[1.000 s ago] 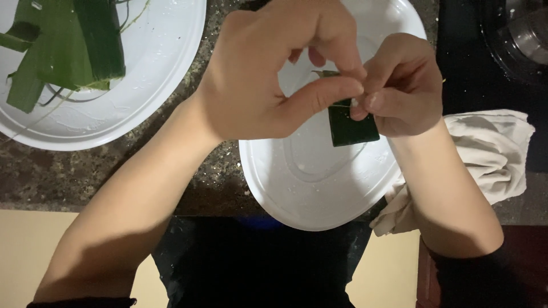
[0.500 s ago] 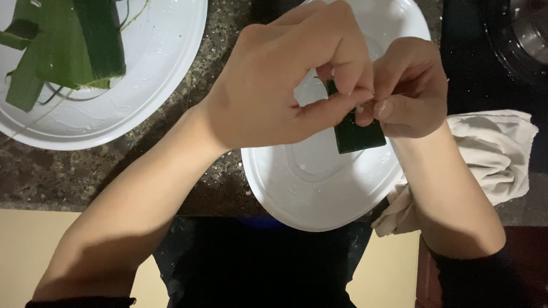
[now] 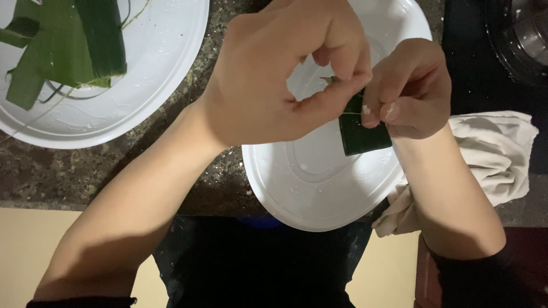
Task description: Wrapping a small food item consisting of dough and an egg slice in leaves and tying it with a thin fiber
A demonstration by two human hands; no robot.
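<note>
- We see our left hand (image 3: 274,80) raised over the near white plate (image 3: 302,188), its thumb and forefinger pinched together at the top edge of a small dark green leaf parcel (image 3: 362,134).
- Our left grip is clenched on that parcel's upper corner, where a thin pale strand runs across between the two hands.
- Our right hand (image 3: 408,91) meets the left from the other side; its fingers are curled tight, and its grip is closed on the right edge of the same leaf parcel and on the strand.
- The leaf parcel is held in the air just above the near plate, towards the plate's right rim, with its lower half hanging free below our fingers.
- We cannot tell whether the parcel touches the plate; it seems lifted clear of it.
- The near plate lies on the speckled stone desk (image 3: 211,182), close to our body.
- A second white plate (image 3: 142,108) sits at the far left of the desk, well apart from the hands, and carries several long green leaf strips (image 3: 68,45) in a loose heap.
- A crumpled pale cloth (image 3: 494,151) lies on the desk just to the right of the near plate, partly under our right forearm.
- At the top right corner we make out a dark round vessel (image 3: 522,34), cut off by the frame.
</note>
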